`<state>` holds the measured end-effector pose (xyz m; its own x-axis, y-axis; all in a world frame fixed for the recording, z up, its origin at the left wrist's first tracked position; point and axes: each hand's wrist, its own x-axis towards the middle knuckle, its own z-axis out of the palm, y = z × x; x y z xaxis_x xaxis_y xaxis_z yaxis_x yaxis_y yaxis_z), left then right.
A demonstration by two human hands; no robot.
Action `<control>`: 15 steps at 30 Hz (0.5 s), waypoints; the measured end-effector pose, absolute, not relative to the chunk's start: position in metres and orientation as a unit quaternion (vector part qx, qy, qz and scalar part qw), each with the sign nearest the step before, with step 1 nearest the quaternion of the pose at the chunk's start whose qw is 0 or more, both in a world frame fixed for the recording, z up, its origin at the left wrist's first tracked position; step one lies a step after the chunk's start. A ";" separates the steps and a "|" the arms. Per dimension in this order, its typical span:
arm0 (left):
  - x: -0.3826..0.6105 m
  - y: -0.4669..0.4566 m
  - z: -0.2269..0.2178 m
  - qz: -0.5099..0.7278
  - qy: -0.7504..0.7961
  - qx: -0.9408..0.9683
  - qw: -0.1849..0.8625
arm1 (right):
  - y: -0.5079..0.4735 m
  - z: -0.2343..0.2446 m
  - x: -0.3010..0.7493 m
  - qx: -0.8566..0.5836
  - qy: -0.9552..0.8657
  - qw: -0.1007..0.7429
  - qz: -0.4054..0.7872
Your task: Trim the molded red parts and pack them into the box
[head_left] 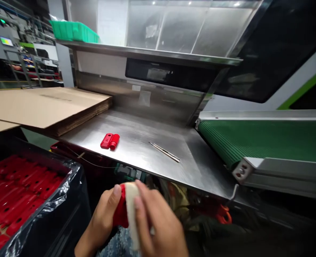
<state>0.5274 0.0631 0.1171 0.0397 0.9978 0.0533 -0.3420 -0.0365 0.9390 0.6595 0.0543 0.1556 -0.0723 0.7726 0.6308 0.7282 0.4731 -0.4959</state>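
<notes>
My left hand is closed around a red plastic part, held low in front of the steel table's edge. My right hand pinches a pale cream strip or tool and presses it against that red part. A second red plastic part lies alone on the steel table, well beyond both hands. A thin metal pair of tweezers lies on the table to its right.
A black bin lined with clear film holds several red parts at lower left. Flat cardboard sheets are stacked at the table's left. A green conveyor belt runs at right. A green tray sits on the upper shelf.
</notes>
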 end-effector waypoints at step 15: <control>0.530 0.031 0.148 0.589 0.392 0.438 0.554 | 0.017 0.169 0.633 -0.496 -0.721 0.477 -0.087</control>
